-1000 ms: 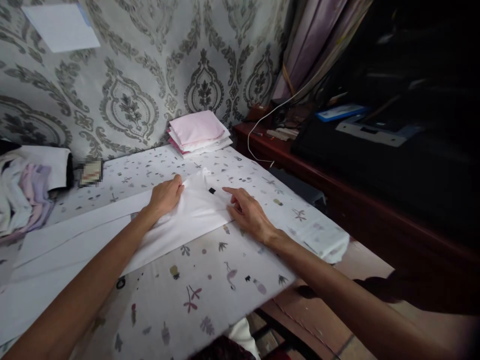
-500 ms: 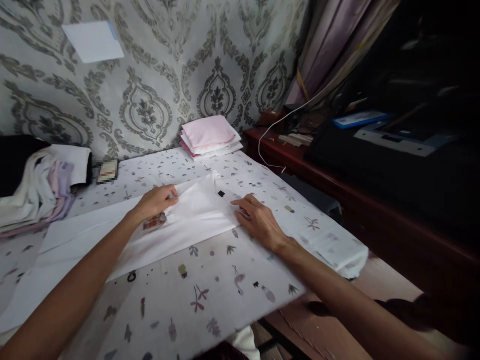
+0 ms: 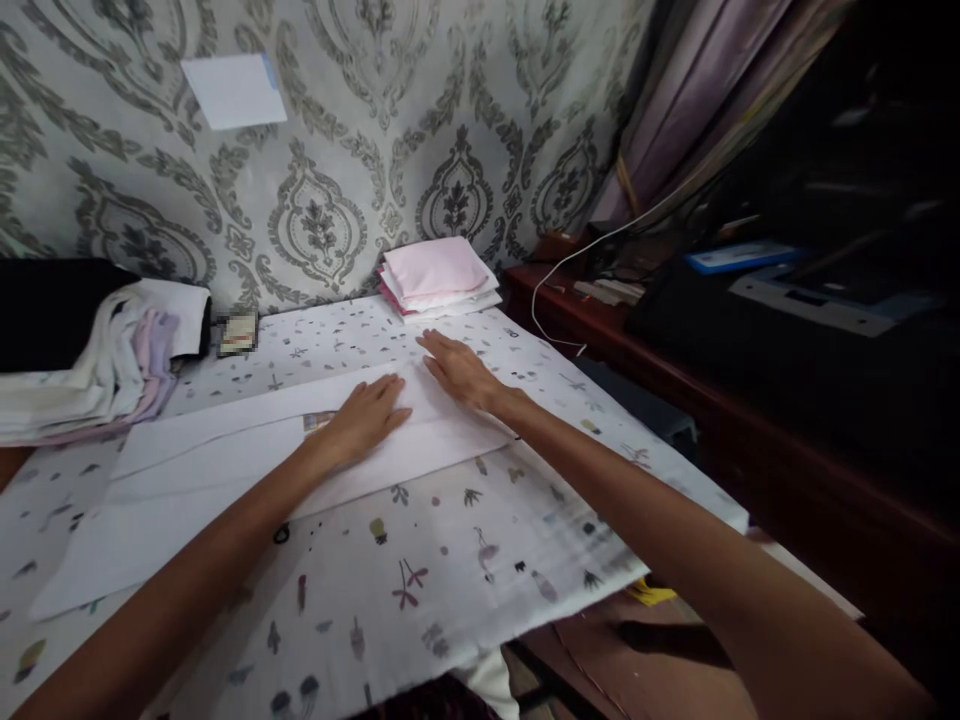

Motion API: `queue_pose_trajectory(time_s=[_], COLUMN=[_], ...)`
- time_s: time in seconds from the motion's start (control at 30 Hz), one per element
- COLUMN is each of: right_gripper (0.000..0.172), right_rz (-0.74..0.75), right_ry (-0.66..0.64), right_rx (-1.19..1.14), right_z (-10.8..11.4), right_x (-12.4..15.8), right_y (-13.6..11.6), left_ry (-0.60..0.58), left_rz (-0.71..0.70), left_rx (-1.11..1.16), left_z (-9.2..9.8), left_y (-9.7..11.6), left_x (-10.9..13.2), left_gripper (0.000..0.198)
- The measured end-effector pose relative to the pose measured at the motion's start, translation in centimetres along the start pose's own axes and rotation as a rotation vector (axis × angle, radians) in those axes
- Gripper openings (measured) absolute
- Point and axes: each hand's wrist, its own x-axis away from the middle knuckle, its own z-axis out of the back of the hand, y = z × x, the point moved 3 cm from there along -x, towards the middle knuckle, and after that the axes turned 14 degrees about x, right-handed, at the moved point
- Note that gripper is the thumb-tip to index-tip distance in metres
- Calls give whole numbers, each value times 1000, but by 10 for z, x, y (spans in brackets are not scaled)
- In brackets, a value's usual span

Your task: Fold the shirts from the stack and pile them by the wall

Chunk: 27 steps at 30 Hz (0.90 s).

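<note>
Both my hands lie flat, palms down, on the white cloth [image 3: 195, 470]. It is folded into a long band that runs from under my palms away to my left across the printed sheet [image 3: 420, 560]. My left hand [image 3: 367, 415] rests on the upper layer near the band's right end, fingers straight and close together. My right hand [image 3: 459, 368] sits just beyond it and slightly to the right, fingers stretched over the far corner of the fold. Neither hand has hold of anything: nothing is pinched and no finger is curled under an edge, so there is only pressure downward through open palms. A small coloured tag [image 3: 319, 422] peeks out from the cloth just beside my left wrist.

I judge this to be the smoothing part of a fold, where the layers are pressed so the crease sits flat and the edges line up. The long edge nearest me looks straight. The far edge to my left steps back in two layers, and I cannot tell whether they match. Any lift or further fold from here would call for a fresh grip, with fingertips slid under an end, because flat palms can only press or slide.

Beyond my right hand, against the patterned wall, lies a pink and white stack [image 3: 439, 275] of folded cloths. Well off to my left is a looser pile of clothes [image 3: 97, 370].
</note>
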Motion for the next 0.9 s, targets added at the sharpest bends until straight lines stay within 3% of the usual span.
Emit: queue_pose_trajectory(time_s=[0.1,0.2,0.4,0.53,0.73,0.9], right_gripper=[58,59,62,65,65,66], right_rz=[-48,-115,-104,-43,205,194], right_ry=[-145,-205,-244,-154,-91,-86], right_rx=[55,107,85,117,144,162], right_z=[-25,-43,-45,-41,-48,-58], right_x=[-16,-12,-8,-9,14,18], right_y=[2,11,22,7,-54,-58], left_ry=[-33,-35,-40,-35,-29,44], left_rz=[38,39,42,8,118,263], left_rx=[-1,11,153,190,112,92], left_z=[-12,-15,-4,7,15,34], left_y=[-5,-7,-6,-13,-50,-92], left_x=[-2,-3,10,51,128,180], left_gripper=[62,64,67,71,74,66])
